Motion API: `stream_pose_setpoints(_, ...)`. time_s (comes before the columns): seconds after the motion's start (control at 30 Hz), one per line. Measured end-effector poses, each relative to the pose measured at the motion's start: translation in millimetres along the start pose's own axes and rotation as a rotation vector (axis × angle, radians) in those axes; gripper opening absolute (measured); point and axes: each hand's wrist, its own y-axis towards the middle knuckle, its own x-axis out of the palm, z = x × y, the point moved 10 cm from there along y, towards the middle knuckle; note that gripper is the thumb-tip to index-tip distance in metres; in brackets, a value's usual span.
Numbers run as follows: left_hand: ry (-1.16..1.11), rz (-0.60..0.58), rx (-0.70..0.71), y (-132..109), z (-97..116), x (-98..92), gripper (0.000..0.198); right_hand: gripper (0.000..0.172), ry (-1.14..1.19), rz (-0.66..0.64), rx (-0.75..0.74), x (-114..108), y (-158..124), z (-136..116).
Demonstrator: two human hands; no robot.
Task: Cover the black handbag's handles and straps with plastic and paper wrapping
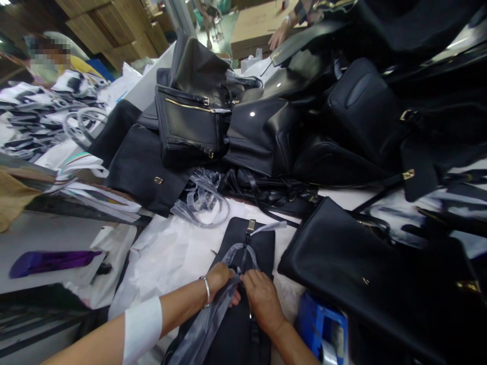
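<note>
A black bag [262, 243] lies flat on the white-covered table below me, with a gold buckle [251, 226] near its far end. Over its middle, my left hand [219, 280] pinches a strip of clear plastic wrap [209, 324], which loops round a thin black strap and trails toward me. Close against it, my right hand [264, 296] has its fingers closed on the same wrap. The fingertips almost meet, and the exact grip between them is partly hidden. Another end of wrap [270, 227] sticks out beside the buckle.
Black bags [258, 134] pile up along the back. A large black bag [342, 253] lies at right, above a blue tape dispenser [323, 324]. Loose clear wrap [205, 203] sits behind the work. A purple object [57, 262] rests at left. Another person's hand [279, 36] shows at the back.
</note>
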Motion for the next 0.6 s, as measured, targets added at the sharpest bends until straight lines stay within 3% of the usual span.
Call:
stream_pose_setpoints(0.2, -0.020, 0.100, 0.128, 0, 8, 6.6, 0.040, 0.020, 0.194, -0.089, 0.054, -8, 8, 16)
stream_pose_setpoints(0.37, -0.001, 0.171, 0.180, -9, 13, -3.0, 0.042, 0.054, 0.435, -0.098, 0.033, -27, 21, 16)
stream_pose_setpoints(0.47, -0.006, 0.162, 0.162, -6, 14, -3.3, 0.044, 0.066, 0.398, -0.189, -0.058, -15, 24, -1)
stream_pose_setpoints(0.6, -0.024, 0.154, 0.128, 11, 21, -1.7, 0.042, 0.067, 0.303, -0.240, 0.000, 6, 22, 2)
